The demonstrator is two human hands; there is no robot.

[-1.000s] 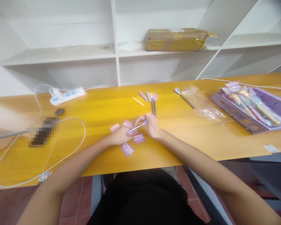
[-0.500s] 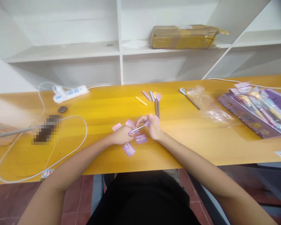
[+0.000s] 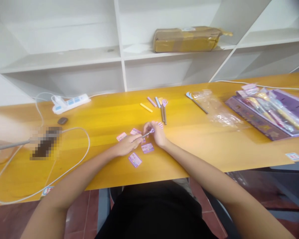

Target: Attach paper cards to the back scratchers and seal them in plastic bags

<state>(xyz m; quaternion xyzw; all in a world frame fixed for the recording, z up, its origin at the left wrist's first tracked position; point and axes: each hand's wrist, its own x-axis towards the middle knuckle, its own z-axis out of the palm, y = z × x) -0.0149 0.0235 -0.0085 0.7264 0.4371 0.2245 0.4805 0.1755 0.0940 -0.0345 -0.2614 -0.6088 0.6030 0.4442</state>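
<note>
Currently: left hand point(image 3: 128, 144) closed on scratcher point(image 3: 146, 134); right hand point(image 3: 158, 134) curled, apparently gripping its purple end; cards point(image 3: 147, 148) near both.

The tabletop point(image 3: 109, 116) looks like smooth, yellowish wood with a soft sheen. The scratcher's shaft point(image 3: 146, 134) looks like shiny metal, its claw point(image 3: 160, 125) like plastic. The bag point(image 3: 224, 118) is clear, crinkled, glossy plastic; the parcel point(image 3: 186, 40) has glossy tape. The power strip point(image 3: 71, 103) looks like smooth white plastic.
</note>
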